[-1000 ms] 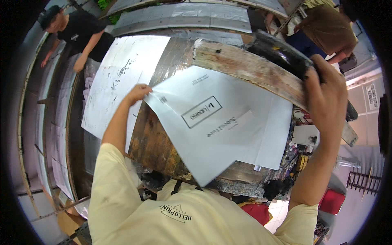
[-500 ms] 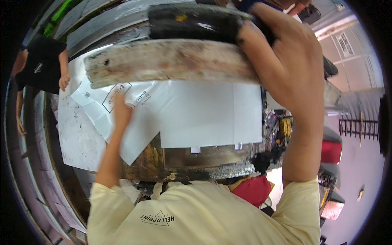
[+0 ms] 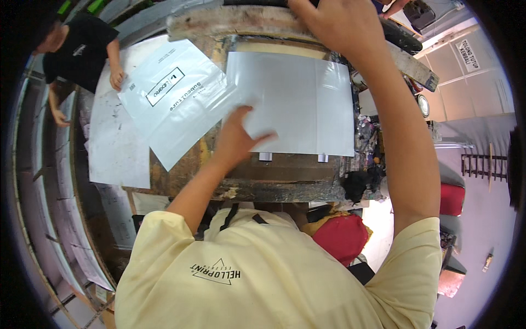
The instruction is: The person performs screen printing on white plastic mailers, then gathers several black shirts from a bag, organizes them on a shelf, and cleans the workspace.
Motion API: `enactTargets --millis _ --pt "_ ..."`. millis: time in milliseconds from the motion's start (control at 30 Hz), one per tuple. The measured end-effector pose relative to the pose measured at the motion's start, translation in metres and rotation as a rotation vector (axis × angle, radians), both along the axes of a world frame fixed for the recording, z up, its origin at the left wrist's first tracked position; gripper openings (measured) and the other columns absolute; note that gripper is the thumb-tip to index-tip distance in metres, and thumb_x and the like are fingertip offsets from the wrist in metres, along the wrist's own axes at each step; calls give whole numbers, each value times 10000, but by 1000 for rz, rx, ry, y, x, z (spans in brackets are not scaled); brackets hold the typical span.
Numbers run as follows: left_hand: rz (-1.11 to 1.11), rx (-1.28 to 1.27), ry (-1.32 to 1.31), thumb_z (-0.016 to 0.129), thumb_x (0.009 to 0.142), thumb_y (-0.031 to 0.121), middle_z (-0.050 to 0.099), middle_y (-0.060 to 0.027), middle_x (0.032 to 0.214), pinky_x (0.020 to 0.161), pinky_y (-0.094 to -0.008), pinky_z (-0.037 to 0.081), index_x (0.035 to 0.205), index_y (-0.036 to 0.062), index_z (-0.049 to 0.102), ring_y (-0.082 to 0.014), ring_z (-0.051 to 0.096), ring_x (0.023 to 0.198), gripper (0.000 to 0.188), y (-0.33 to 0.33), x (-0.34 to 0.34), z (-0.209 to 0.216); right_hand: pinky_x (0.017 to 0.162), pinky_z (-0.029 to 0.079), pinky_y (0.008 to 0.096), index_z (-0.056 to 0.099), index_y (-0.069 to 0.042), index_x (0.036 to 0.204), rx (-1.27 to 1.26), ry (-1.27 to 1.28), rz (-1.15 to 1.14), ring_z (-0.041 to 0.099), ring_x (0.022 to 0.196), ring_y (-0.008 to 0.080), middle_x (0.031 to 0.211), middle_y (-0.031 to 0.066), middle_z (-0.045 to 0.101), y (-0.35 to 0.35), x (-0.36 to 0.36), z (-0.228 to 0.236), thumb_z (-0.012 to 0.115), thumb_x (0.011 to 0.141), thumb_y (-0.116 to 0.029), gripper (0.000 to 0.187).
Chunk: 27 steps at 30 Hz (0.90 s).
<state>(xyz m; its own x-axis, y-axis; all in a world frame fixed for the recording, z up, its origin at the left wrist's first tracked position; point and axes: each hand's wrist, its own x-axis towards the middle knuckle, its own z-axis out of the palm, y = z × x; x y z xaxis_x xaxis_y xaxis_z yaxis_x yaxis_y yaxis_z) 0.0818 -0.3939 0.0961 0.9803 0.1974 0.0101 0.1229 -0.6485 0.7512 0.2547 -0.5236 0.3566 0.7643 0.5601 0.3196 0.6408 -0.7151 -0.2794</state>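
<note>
My left hand [image 3: 238,137] hovers by the near left corner of a blank whitish plastic sheet [image 3: 293,104], thumb and fingers spread, holding nothing. To its left lies a printed white plastic bag [image 3: 164,98] with black lettering, set at an angle and overlapping the worktop. At the far edge my right hand [image 3: 334,22] grips a raised, stained wooden frame [image 3: 241,22]; its fingertips are partly cut off by the picture's top. Two small white tabs [image 3: 265,157] show under the near edge of the blank sheet.
A person in a black shirt [image 3: 82,52] stands at the left, one hand [image 3: 116,78] near the printed bag. A white board [image 3: 118,156] lies under the bag's left side. Ink-stained clutter [image 3: 370,145] lines the worktop's right edge. A red round seat [image 3: 342,244] stands below.
My left hand has left the printed bag and moved right to the blank sheet. The printed bag now lies flatter, separate from the blank sheet. The wooden frame appears farther away.
</note>
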Motion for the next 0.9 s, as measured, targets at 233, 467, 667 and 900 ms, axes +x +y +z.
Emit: enactTargets --millis 233,467,667,900 --pt "244 -610 -44 945 737 237 710 -187 1159 935 -360 551 1505 -74 398 -231 699 1039 993 81 -33 93 864 440 477 616 -12 1273 -218 -281 177 625 1047 317 1048 153 652 -43 -64 -111 648 925 -467 573" --pt "173 -397 46 960 694 302 727 -122 1103 906 -365 525 1322 36 646 -256 691 1004 750 61 -99 -93 849 508 470 699 -110 1133 -209 268 304 628 974 336 1013 110 648 -100 -93 -260 689 928 -353 318" --pt "136 93 35 950 618 432 577 -151 1124 917 -440 448 1452 69 560 -359 548 1061 990 60 -111 -149 863 542 459 664 -108 1261 -281 276 218 611 1009 298 1084 90 643 -97 -144 -336 770 850 -359 493" --pt "111 153 84 934 590 455 539 -147 1072 894 -454 416 1488 60 531 -370 517 1012 1061 65 -111 -151 853 532 453 649 -100 1242 -194 87 288 579 972 316 1043 86 595 -64 -79 -361 868 708 -260 599"
